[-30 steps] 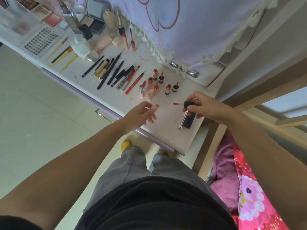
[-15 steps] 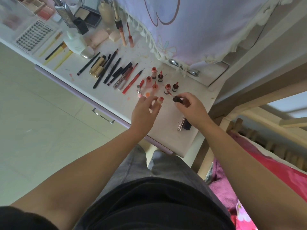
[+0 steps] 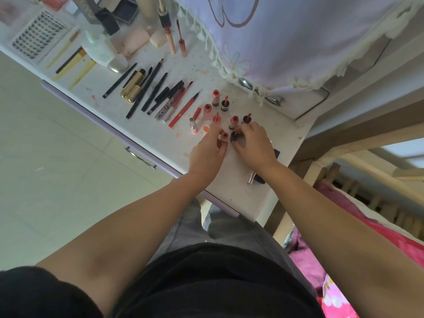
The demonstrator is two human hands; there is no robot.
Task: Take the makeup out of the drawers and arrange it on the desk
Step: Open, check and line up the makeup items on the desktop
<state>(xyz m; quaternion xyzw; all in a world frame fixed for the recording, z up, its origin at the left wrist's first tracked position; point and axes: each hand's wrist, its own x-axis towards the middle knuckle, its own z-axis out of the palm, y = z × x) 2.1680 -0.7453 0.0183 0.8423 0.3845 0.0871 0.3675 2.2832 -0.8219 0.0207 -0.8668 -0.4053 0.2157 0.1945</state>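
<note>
Left hand (image 3: 207, 149): fingers curled round a small red-capped lip tube (image 3: 223, 137), holding it upright so it joins the standing cluster.
Right hand (image 3: 253, 143): fingers pinch a dark-capped tube (image 3: 235, 135) just beside it, likely to seat it in the same row.
Lip tubes (image 3: 215, 97): upright, grouped by kind on the desk (image 3: 263, 193).
Pencils (image 3: 146, 88): laid flat, side by side, further left.

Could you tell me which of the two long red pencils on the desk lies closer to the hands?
The bright red pencil, right of the thinner, darker one, beside the small lipsticks.
</note>
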